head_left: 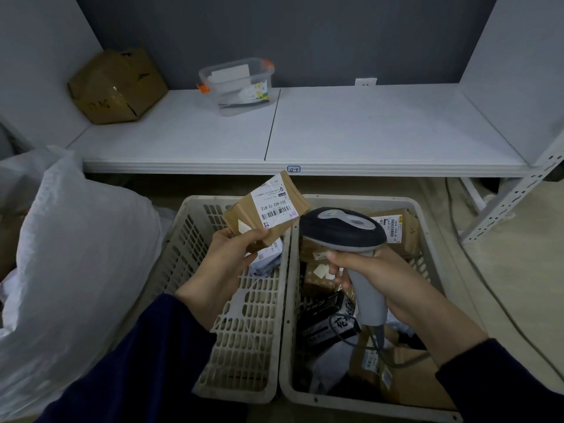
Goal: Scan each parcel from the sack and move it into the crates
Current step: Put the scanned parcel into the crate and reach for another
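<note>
- Holding a small brown parcel (265, 209) above the left crate (244, 346), my left grip (225, 261) pinched its lower edge.
- My right grip (381, 279) curled tight round the grey scanner (341, 227) above the right crate (351, 404).

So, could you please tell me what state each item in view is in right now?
parcel: sealed, held up, label facing the camera.
left hand: holds the parcel.
barcode scanner: cabled, head next to the parcel.
right hand: grips the barcode scanner.
left crate: mostly empty.
right crate: well filled.
sack: bulging, slumped.
clear plastic container: lid apparently on, upright.
cardboard box: taped shut, tilted.
</note>
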